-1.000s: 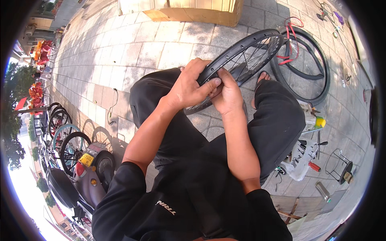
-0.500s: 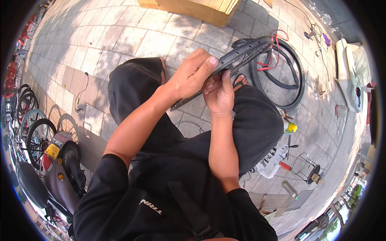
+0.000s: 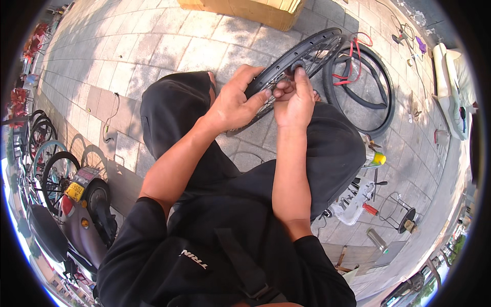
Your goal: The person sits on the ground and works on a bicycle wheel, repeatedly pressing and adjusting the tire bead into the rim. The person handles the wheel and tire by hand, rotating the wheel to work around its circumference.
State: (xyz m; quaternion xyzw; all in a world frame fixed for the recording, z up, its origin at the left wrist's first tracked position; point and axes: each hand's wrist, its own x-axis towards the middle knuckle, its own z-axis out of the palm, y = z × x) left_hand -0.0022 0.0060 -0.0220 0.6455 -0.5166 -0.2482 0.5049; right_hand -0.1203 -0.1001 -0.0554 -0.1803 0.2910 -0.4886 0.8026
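Note:
I hold a black spoked bicycle wheel rim (image 3: 311, 47) tilted between my knees. My left hand (image 3: 236, 100) is closed round its near left part, thumb lying across the inner edge. My right hand (image 3: 293, 102) is inside the rim among the spokes, thumb pointing up at a dark round part near the hub and fingers curled; what exactly they hold is partly hidden. Just right of the wheel a black tyre (image 3: 389, 97) lies on the paving, with a loose black tube inside it and a red strap (image 3: 348, 81) over its left side.
A cardboard box (image 3: 240, 11) lies ahead. At right are a white tray of tools (image 3: 352, 209), a red-handled tool (image 3: 370, 209), a yellow container (image 3: 379, 159), a metal cylinder (image 3: 377, 239) and pale padding (image 3: 446, 92). A scooter (image 3: 76, 240) and parked bicycles line the left.
My right hand has shifted up and right along the wheel, its thumb now higher among the spokes. My left hand has slid slightly, still gripping the rim. The view has turned a little.

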